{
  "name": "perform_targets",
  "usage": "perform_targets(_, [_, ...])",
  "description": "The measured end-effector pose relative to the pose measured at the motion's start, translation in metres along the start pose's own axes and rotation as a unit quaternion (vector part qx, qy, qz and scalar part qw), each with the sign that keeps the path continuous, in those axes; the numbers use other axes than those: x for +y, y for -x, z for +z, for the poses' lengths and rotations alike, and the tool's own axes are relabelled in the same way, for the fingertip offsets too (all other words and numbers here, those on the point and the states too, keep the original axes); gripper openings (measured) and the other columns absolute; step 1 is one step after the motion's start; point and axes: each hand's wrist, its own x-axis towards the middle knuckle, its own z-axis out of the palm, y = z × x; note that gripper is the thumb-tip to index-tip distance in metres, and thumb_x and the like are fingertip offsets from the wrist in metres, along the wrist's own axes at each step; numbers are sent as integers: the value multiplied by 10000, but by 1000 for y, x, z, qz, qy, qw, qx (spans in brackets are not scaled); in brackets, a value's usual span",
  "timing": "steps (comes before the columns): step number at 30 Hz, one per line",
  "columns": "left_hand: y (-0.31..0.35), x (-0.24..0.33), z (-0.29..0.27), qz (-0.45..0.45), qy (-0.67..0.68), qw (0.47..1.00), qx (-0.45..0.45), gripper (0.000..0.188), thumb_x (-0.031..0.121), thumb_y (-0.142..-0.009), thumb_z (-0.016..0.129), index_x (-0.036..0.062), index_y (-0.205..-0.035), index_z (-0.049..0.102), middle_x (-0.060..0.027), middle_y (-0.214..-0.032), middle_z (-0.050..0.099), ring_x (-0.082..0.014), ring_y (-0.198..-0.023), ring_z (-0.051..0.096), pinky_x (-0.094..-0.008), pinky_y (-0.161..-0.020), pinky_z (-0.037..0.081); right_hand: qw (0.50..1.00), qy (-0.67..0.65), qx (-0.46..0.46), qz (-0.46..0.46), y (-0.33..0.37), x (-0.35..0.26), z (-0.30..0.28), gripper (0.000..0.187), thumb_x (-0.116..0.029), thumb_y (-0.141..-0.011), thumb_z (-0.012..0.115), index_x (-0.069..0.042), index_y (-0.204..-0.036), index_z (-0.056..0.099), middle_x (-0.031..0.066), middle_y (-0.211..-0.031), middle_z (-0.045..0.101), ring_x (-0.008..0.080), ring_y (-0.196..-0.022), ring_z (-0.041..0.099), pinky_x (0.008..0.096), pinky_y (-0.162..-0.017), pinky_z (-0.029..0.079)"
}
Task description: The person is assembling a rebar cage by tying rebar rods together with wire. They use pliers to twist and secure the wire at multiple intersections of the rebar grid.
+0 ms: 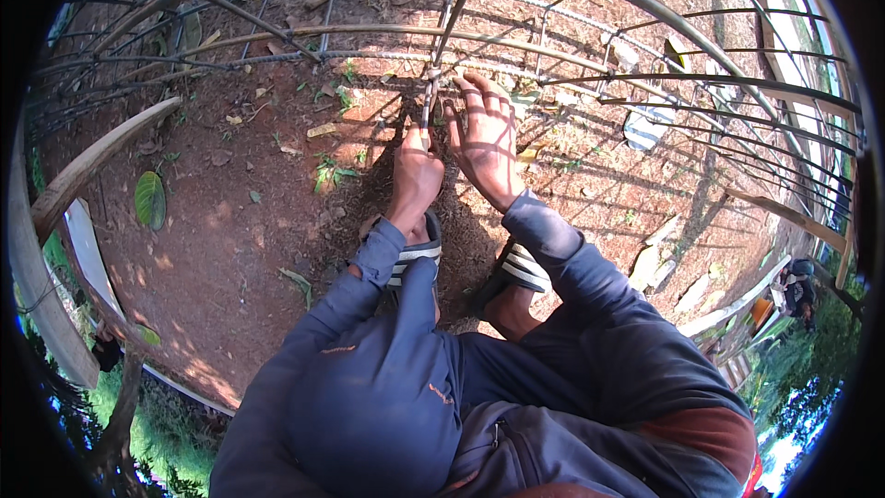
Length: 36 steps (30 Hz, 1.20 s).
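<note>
My left hand [417, 175] is closed around a slim, rod-like metal tool [426, 109]. Its far end reaches a crossing of bars in a steel rebar cage [464, 2], which arches across the view ahead of me. The exact kind of tool is hard to make out. Just beside it, my right hand [486, 140] is open, palm down, with its fingers stretched toward the lower bar. Those fingertips lie close to the crossing; whether they touch the steel I cannot tell. Shadows of the bars stripe both hands.
My feet wear striped sandals [527, 268] on reddish soil. Timber pieces lie left [111, 152] and right [784, 212]. A large green leaf [149, 200] and a pale flat scrap [648, 126] rest on the ground. Another person [796, 291] is at the far right.
</note>
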Motion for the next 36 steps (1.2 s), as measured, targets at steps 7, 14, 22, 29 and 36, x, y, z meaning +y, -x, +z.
perform_targets(7, [-6, -2, -2, -32, 106, 993, -42, 188, -14, -883, 533, -17, -1066, 579, -129, -897, 646, -262, -767, 668, -378, -683, 528, 992, 45, 43, -109, -26, 51, 30, 257, -176, -892, 707, -104, -1138, 680, 94, -995, 709, 282, -912, 687, 396, -837, 525])
perform_targets(14, [-2, -6, -13, -97, 336, 923, -158, 269, -101, -758, 447, 67, -959, 509, -113, -1102, 649, -225, -980, 711, -297, -731, 521, 992, 11, 26, -125, -48, 50, 13, 161, -180, -904, 681, -130, -1057, 684, 102, -908, 706, 300, -782, 693, 398, -653, 541])
perform_targets(22, [6, 13, -15, -188, 475, 833, -212, 286, -67, -749, 496, 122, -964, 494, -86, -1154, 579, -239, -1021, 632, -283, -715, 486, 992, 44, -118, 9, -66, 35, -6, 190, -208, -899, 680, -138, -1061, 611, 103, -884, 714, 325, -774, 701, 436, -633, 542])
perform_targets(29, [18, 54, -16, -218, 565, 773, -191, 420, -150, -722, 406, 83, -1066, 464, -205, -1378, 545, -364, -1224, 617, -427, -938, 558, 994, 42, -99, -10, -67, 37, -6, 172, -263, -904, 689, -157, -1033, 647, 103, -783, 705, 321, -680, 694, 440, -571, 525])
perform_targets(36, [13, 27, 11, -162, 573, 781, -190, 520, -117, -736, 416, 44, -1229, 454, -157, -1407, 549, -315, -1179, 638, -399, -901, 587, 995, 54, -83, -29, -69, 37, -7, 163, -312, -936, 682, -170, -1017, 679, 106, -699, 684, 303, -617, 676, 420, -535, 506])
